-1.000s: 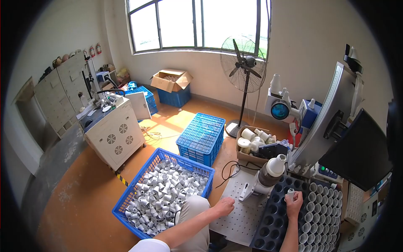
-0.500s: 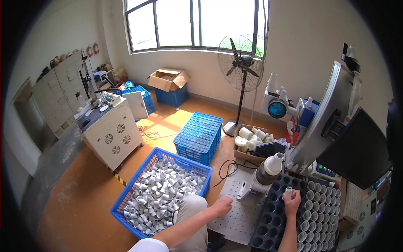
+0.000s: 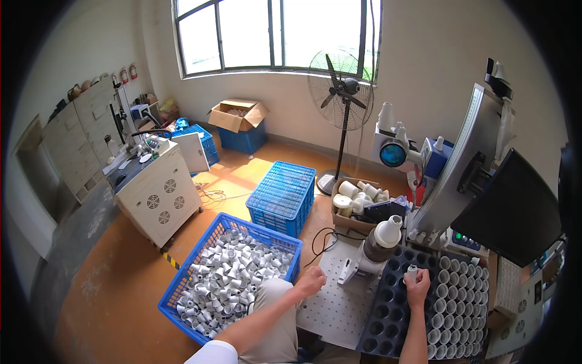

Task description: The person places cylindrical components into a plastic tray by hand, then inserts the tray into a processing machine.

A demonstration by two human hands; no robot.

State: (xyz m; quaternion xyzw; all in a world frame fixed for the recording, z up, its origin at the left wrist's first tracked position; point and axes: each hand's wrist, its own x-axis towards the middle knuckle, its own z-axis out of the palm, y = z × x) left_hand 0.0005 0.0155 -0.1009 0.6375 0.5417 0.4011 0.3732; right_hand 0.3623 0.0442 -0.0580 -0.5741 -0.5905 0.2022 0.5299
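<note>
My right hand [image 3: 418,287] grips a small white tapered plastic housing [image 3: 411,274], held upright over the black tray of round holes [image 3: 386,313]. Beside it, many white cup-shaped housings [image 3: 451,307] fill rows at the right, their wide openings up. My left hand [image 3: 311,281] has its fingers curled near the left edge of the perforated metal plate [image 3: 334,301]; whatever may be inside them is hidden. On that plate stands a fixture [image 3: 371,256] topped by a white cone-shaped part [image 3: 388,231]. To the left, a blue basket [image 3: 182,267] holds a heap of loose white housings [image 3: 236,276].
Behind the basket stand stacked blue crates [image 3: 281,197] and a pedestal fan [image 3: 343,91]. A cardboard box of white parts [image 3: 345,221] sits beyond the fixture. A black monitor [image 3: 506,209] and a machine head with a blue lens [image 3: 393,155] overhang the right side.
My left hand has shifted up and slightly left, away from over the plate's edge. My right hand still grips the white housing above the black tray. The view has turned slightly.
</note>
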